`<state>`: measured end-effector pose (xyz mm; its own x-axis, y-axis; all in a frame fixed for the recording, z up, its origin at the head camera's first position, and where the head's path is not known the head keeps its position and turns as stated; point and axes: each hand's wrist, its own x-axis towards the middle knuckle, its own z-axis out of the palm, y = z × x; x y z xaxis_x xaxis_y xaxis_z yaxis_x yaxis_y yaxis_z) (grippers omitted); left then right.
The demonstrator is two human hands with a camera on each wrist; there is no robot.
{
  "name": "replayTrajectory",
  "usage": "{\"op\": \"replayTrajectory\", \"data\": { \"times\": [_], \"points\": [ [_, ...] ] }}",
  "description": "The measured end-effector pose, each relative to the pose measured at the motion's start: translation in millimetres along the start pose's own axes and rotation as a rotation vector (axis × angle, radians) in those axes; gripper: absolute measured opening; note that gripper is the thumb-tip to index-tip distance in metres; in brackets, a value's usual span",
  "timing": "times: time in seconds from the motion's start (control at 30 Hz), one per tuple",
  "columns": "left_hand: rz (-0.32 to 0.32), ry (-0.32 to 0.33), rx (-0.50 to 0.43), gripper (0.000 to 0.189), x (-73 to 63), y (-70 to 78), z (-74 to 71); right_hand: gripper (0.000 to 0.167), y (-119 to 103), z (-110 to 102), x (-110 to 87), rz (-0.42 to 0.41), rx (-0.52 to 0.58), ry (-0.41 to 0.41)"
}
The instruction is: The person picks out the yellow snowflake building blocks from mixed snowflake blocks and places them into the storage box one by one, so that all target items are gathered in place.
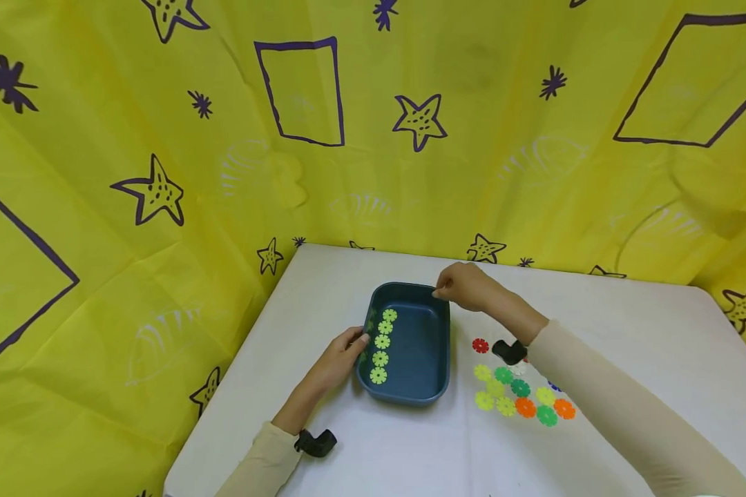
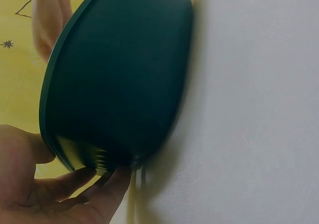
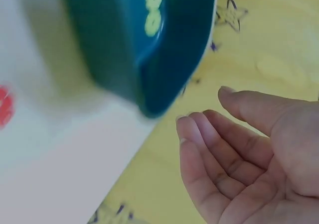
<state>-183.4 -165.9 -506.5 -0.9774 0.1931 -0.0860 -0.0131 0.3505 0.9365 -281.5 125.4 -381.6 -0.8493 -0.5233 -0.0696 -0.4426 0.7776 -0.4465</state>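
A dark teal rectangular tray (image 1: 418, 355) stands on the white table. Inside it, along its left side, several yellow-green notched plastic discs (image 1: 382, 342) form a column. My left hand (image 1: 342, 357) grips the tray's left wall, thumb at the rim and fingers against the outside, as the left wrist view shows. Close to the far right corner is my right hand (image 1: 463, 286). In the right wrist view that hand (image 3: 234, 154) holds nothing; its fingers are loosely bent, the thumb apart from them, and a gap separates it from the tray's corner.
Right of the tray lie loose notched discs: yellow-green (image 1: 485, 400), green (image 1: 547, 415), orange (image 1: 525, 407), red (image 1: 481, 345), with white and blue ones partly hidden by the right forearm. A yellow patterned sheet (image 1: 373, 172) hangs behind the white table (image 1: 323, 283).
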Motion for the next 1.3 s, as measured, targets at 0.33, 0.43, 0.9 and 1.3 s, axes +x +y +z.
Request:
{"op": "replayTrajectory", "data": {
  "times": [0.33,0.43,0.9,1.3],
  "points": [
    [-0.008,-0.003,0.035,0.054,-0.8,1.4,-4.0,0.033,61,-11,-70.5,0.195,0.083,-0.054],
    [-0.005,0.004,0.033,0.054,-1.5,1.7,-5.8,0.035,70,-8,-86.3,0.201,0.105,-0.058],
    [-0.010,0.006,0.030,0.053,0.4,0.6,-3.8,0.029,75,55,-115.8,0.131,0.147,-0.036],
    [-0.012,-0.002,0.031,0.053,2.2,1.0,-0.5,0.038,68,84,-105.0,0.226,0.078,-0.030]
  ]
}}
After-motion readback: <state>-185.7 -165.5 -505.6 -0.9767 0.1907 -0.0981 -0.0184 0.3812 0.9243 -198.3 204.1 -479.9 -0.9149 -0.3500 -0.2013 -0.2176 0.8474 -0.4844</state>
